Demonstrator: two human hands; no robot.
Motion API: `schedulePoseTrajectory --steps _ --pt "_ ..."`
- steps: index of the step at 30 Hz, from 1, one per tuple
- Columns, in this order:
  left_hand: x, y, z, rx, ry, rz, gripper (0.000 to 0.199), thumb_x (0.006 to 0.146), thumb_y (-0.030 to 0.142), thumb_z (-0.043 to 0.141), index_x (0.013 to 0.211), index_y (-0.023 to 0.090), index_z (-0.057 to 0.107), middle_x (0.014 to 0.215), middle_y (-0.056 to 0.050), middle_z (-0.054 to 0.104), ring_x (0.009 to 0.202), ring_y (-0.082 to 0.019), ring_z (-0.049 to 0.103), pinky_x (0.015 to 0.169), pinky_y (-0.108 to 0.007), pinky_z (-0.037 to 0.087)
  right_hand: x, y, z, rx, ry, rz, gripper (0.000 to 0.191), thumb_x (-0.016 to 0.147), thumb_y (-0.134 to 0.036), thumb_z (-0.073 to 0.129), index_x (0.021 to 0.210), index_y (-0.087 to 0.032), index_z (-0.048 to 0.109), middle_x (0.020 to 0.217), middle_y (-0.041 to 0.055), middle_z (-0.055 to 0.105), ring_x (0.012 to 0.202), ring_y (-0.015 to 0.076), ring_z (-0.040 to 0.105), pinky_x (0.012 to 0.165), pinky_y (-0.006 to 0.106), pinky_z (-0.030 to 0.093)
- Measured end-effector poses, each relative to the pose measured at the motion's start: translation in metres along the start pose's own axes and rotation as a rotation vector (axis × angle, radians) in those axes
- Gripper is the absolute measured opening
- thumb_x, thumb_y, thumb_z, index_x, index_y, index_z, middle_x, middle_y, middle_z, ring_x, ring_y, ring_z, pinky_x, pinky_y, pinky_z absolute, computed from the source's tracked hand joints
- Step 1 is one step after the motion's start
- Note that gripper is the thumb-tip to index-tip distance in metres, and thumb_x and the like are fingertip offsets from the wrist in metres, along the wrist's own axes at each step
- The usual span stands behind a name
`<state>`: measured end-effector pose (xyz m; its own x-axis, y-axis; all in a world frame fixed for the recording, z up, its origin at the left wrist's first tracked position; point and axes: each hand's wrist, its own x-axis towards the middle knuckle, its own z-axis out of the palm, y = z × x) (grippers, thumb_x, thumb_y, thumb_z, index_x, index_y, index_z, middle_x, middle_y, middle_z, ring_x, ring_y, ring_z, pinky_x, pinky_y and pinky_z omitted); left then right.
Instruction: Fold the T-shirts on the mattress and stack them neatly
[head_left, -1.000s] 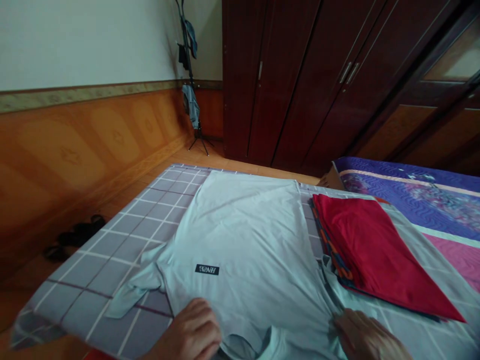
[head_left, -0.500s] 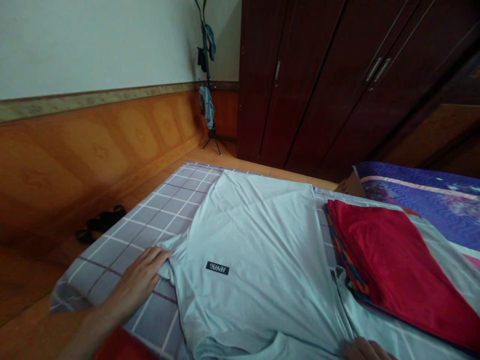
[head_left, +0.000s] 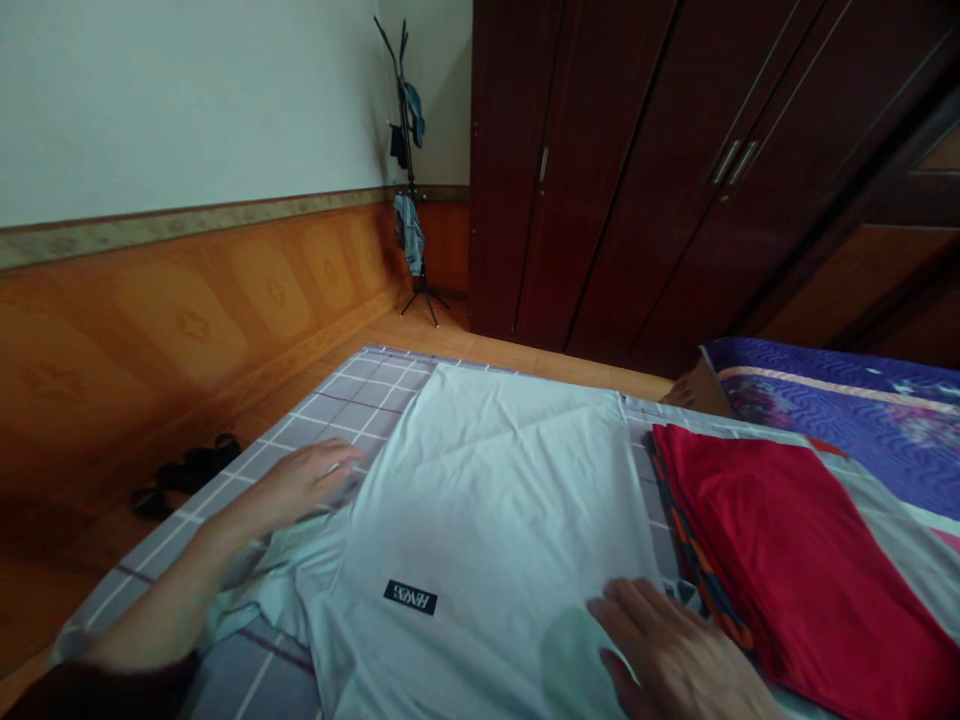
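Note:
A pale grey-green T-shirt (head_left: 487, 500) with a small dark label lies spread on the checked cover of the bed (head_left: 352, 390). My left hand (head_left: 311, 480) is over the shirt's left edge, above the bunched sleeve; its fingertips are smeared by motion. On the right side of the shirt is my right hand (head_left: 664, 640), palm down, fingers stretched out with the thumb apart, holding nothing. The shirt's collar end runs out of view at the bottom.
Folded clothes with a red one (head_left: 780, 530) on top lie to the right. Beyond them is a purple bedspread (head_left: 847, 400). A coat rack (head_left: 411, 170) stands in the corner beside a dark red wardrobe (head_left: 585, 180). Dark shoes (head_left: 187, 475) are on the floor at the left.
My left hand has moved forward off the sleeve it held, and the sleeve is more bunched. My right hand has come up from the bottom edge onto the shirt. The shirt's label sits lower.

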<state>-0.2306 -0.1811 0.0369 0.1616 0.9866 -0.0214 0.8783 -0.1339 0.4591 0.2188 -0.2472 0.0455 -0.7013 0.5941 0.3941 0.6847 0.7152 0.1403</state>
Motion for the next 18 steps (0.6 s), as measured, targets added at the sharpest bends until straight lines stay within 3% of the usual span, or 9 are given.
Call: schedulePoseTrajectory --steps 2,4,7,11,13,18 --pt "0.060 0.004 0.006 -0.039 0.037 -0.121 0.030 0.085 0.026 0.045 0.104 0.019 0.067 0.105 -0.004 0.069 0.100 -0.021 0.061 0.091 -0.031 0.045 0.055 -0.004 0.011 0.109 -0.054 0.072 0.024 0.074 -0.009 0.047 0.090 -0.020 0.062 0.092 0.0074 0.069 0.074 0.0196 0.064 0.062 0.029 0.052" --pt "0.115 0.003 0.018 -0.025 0.067 -0.196 0.026 0.086 0.022 0.047 0.102 0.017 0.066 0.098 -0.006 0.069 0.096 -0.021 0.062 0.088 -0.031 0.047 0.098 0.000 0.037 0.194 -0.159 0.136 0.023 0.081 -0.016 0.050 0.100 -0.017 0.062 0.108 0.0110 0.065 0.092 0.0224 0.062 0.076 0.034 0.051" --pt "0.176 -0.003 0.040 -0.006 0.120 -0.311 0.021 0.090 0.027 0.054 0.103 0.015 0.063 0.104 -0.008 0.065 0.096 -0.020 0.061 0.086 -0.036 0.049 0.129 0.028 0.088 0.150 -0.282 0.361 0.036 0.088 -0.027 0.050 0.121 -0.013 0.055 0.130 0.0158 0.053 0.117 0.0259 0.050 0.095 0.038 0.041" --pt "0.222 -0.002 0.062 -0.003 0.187 -0.419 0.028 0.091 0.034 0.056 0.113 0.017 0.057 0.113 -0.007 0.059 0.098 -0.020 0.060 0.083 -0.040 0.051 0.115 0.084 0.140 -0.032 -0.290 0.723 0.050 0.093 -0.036 0.042 0.129 -0.001 0.047 0.136 0.0254 0.044 0.125 0.0370 0.040 0.099 0.050 0.031" --pt "0.239 0.001 0.069 -0.022 0.211 -0.422 0.027 0.091 0.034 0.056 0.111 0.016 0.058 0.112 -0.007 0.059 0.097 -0.020 0.060 0.083 -0.039 0.051 0.099 0.106 0.153 -0.165 -0.249 0.854 0.054 0.094 -0.039 0.038 0.131 0.001 0.044 0.136 0.0255 0.043 0.126 0.0377 0.037 0.099 0.048 0.030" --pt "0.268 0.004 0.088 -0.105 0.284 -0.390 0.024 0.089 0.037 0.058 0.099 0.015 0.062 0.101 -0.006 0.064 0.094 -0.019 0.060 0.086 -0.041 0.048 0.083 0.125 0.169 -0.321 -0.253 0.944 0.058 0.094 -0.042 0.035 0.132 0.001 0.043 0.136 0.0235 0.043 0.125 0.0366 0.037 0.098 0.046 0.031"
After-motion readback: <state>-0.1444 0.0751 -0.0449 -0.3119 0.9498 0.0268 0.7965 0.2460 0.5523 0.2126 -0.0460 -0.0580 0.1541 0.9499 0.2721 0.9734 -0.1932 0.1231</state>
